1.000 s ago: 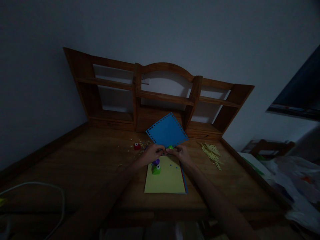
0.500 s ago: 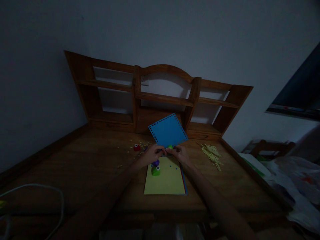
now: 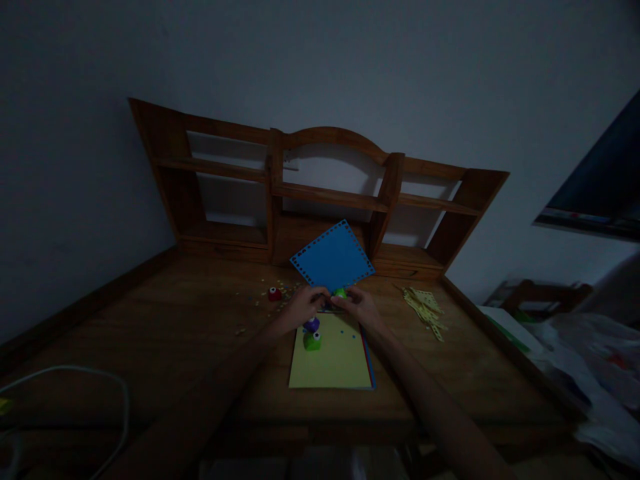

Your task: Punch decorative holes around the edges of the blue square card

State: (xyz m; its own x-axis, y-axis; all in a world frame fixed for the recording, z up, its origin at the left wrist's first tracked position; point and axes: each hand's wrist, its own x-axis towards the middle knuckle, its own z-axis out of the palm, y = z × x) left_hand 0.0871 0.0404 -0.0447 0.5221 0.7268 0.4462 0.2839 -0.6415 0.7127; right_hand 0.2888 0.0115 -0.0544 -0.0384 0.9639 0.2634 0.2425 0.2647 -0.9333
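A blue sheet of paper [image 3: 334,255] with cut-out holes along its edges slants up beyond my hands. My left hand [image 3: 303,307] is closed at its near edge, fingertips pinched on the paper. My right hand [image 3: 363,308] is wrapped around a small green craft punch [image 3: 341,293] at the same edge; the fingers partly hide it. Just below my left hand, a purple punch [image 3: 312,325] and another green punch [image 3: 313,342] with an eye on top sit on a stack of paper with a yellow top sheet [image 3: 330,367]. A red punch [image 3: 275,294] stands to the left.
Small paper bits [image 3: 263,289] are scattered around the red punch. Yellow punched paper strips [image 3: 424,308] lie on the right of the wooden desk [image 3: 190,327]. A wooden shelf [image 3: 330,193] rises at the back. A white cable [image 3: 85,370] curves at the lower left.
The blue sheet has turned and shifted slightly to the left, its top corner now higher. Both hands stay in nearly the same place, and the green punch shows a little more.
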